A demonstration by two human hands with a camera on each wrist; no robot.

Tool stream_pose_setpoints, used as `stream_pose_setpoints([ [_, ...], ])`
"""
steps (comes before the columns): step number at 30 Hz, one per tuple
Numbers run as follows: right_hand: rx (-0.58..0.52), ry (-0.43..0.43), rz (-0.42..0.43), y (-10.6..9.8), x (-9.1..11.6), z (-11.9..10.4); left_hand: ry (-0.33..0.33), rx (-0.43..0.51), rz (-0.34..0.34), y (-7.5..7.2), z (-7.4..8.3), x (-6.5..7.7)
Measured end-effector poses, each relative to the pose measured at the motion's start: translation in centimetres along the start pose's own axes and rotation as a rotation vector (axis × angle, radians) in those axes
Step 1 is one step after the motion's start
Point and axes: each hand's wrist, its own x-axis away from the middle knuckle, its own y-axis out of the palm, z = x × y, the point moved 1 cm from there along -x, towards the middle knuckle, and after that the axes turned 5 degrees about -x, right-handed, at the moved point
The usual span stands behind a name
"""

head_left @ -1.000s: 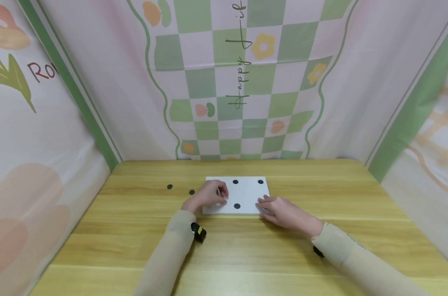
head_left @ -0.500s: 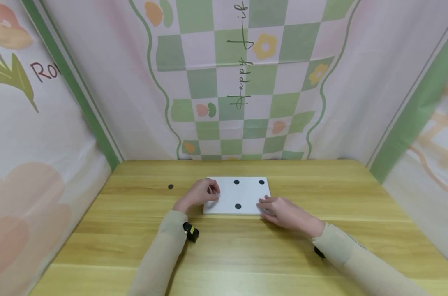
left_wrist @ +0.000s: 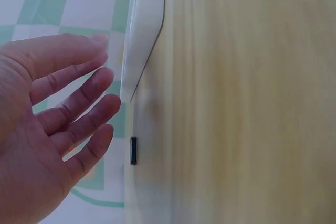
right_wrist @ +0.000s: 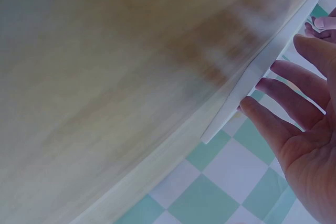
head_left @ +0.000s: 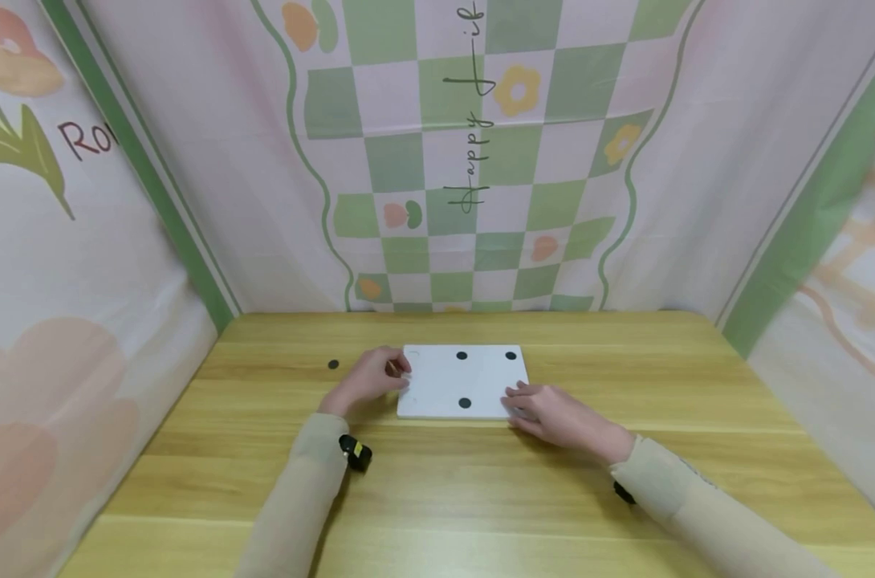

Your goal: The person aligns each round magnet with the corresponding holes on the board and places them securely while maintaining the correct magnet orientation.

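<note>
A white rectangular board (head_left: 437,384) lies on the table, with black discs on it: one at the back middle (head_left: 461,356), one at the back right corner (head_left: 510,356) and one at the front middle (head_left: 465,403). Faint round marks show at its left corners. My left hand (head_left: 371,376) is at the board's left edge; its fingers are loosely bent with nothing between them in the left wrist view. A small black disc (left_wrist: 133,150) lies on the table near that hand. My right hand (head_left: 553,411) touches the board's front right corner with extended fingers (right_wrist: 286,100).
Another view of the tabletop shows a black disc (head_left: 333,364) left of my left hand. The wooden table (head_left: 437,498) ends at a printed curtain (head_left: 474,160) behind, with more curtain on both sides.
My left hand has moved left from over the board to its left edge, uncovering the board's left corners. It now hides the nearer table disc seen earlier. The right hand stays in place.
</note>
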Motion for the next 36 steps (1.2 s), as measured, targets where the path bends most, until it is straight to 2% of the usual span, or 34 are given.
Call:
stream_pose_setpoints([
  [9, 0.0, 0.011, -0.012, 0.0, 0.0, 0.1, -0.004, -0.004, 0.016, -0.8, -1.2, 0.7],
  [18, -0.005, 0.017, -0.019, 0.0, -0.1, 0.1, -0.014, -0.009, 0.03, -1.5, -1.6, 1.2],
  [25, -0.001, 0.006, -0.001, -0.1, -0.1, 0.1, -0.045, -0.015, 0.034, -2.0, -2.1, 1.5],
  [36, -0.001, 0.02, -0.026, 0.0, -0.2, 0.3, -0.094, 0.001, 0.034, -2.3, -2.8, 1.6],
])
